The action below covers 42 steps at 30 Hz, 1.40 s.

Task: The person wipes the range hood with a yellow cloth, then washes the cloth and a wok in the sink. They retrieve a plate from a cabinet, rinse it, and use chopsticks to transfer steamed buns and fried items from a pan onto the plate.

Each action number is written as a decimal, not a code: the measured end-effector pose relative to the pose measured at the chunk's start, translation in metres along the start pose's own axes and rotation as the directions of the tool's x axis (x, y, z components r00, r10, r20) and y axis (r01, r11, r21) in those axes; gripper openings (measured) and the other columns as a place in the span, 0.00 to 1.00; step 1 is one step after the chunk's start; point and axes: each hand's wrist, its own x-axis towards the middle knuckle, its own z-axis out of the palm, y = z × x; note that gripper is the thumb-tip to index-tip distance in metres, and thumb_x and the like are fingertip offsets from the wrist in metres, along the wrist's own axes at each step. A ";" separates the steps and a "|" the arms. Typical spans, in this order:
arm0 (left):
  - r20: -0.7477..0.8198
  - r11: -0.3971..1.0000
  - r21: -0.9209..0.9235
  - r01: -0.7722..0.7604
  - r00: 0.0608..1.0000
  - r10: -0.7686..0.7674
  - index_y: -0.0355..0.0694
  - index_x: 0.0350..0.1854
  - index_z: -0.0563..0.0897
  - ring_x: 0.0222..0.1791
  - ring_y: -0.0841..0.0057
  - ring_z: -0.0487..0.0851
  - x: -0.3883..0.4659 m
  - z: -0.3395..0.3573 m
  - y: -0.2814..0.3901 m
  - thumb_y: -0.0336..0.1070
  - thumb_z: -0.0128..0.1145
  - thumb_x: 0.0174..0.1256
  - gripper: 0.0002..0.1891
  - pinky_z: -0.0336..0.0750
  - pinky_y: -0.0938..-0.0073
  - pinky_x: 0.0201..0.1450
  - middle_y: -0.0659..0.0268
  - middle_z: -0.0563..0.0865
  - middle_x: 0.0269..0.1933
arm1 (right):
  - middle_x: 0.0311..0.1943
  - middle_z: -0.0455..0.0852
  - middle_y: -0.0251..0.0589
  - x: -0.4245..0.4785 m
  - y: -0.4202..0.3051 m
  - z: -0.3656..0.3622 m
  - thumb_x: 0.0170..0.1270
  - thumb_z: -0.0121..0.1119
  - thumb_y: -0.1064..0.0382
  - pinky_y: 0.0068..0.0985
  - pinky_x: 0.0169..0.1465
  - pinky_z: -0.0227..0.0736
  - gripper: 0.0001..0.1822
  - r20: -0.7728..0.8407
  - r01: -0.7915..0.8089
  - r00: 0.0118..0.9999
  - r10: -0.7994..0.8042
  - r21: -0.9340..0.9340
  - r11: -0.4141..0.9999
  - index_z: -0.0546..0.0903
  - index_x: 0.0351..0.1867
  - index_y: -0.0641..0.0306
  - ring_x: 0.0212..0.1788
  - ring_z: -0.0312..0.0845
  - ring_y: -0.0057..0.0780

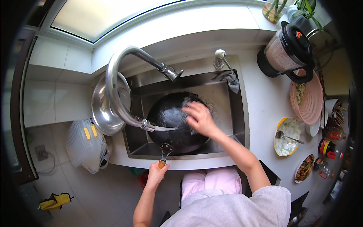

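Observation:
A black wok (167,113) lies tilted in the stainless steel sink (185,156). My left hand (157,172) grips its wood-tipped handle (162,163) over the sink's front edge. Fingers spread, my right hand (200,117) is over the wok's right part. Something grey and blurred shows around those fingers; whether it is a scrubber or splashing water I cannot tell. From the curved chrome faucet (110,85), whose spout end (148,125) points right, a stream of water (166,128) runs onto the wok.
A metal basin (99,106) leans left of the sink, by clear plastic lids (82,142). A grey cloth (233,82) hangs at the sink's back right corner. The right counter holds a blender (286,51), pink colander (319,99), flowered bowl (290,127) and food plate (305,168).

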 end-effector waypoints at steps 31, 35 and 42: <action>-0.121 0.666 0.696 -0.269 0.870 0.478 0.36 0.32 0.79 0.30 0.45 0.84 0.012 -0.007 -0.005 0.41 0.62 0.62 0.12 0.78 0.50 0.34 0.48 0.85 0.26 | 0.61 0.78 0.48 0.030 0.013 0.018 0.61 0.61 0.49 0.47 0.67 0.65 0.25 -0.140 -0.135 0.982 0.124 -0.073 0.988 0.80 0.60 0.48 0.65 0.70 0.51; -0.105 0.597 0.756 -0.266 0.852 0.512 0.37 0.31 0.77 0.27 0.45 0.84 0.015 -0.010 -0.010 0.39 0.62 0.61 0.11 0.78 0.48 0.31 0.49 0.85 0.25 | 0.65 0.75 0.45 0.033 -0.024 0.003 0.57 0.64 0.45 0.54 0.69 0.60 0.29 -0.035 0.090 0.995 -0.093 -0.071 0.993 0.79 0.61 0.46 0.69 0.67 0.49; 0.006 0.424 0.841 -0.335 0.790 0.613 0.39 0.31 0.75 0.25 0.54 0.85 0.025 -0.030 -0.013 0.36 0.66 0.56 0.11 0.80 0.55 0.28 0.55 0.85 0.25 | 0.62 0.77 0.42 0.055 -0.056 -0.007 0.53 0.66 0.52 0.52 0.69 0.61 0.25 0.017 0.185 0.983 -0.184 -0.131 0.974 0.82 0.56 0.47 0.68 0.68 0.48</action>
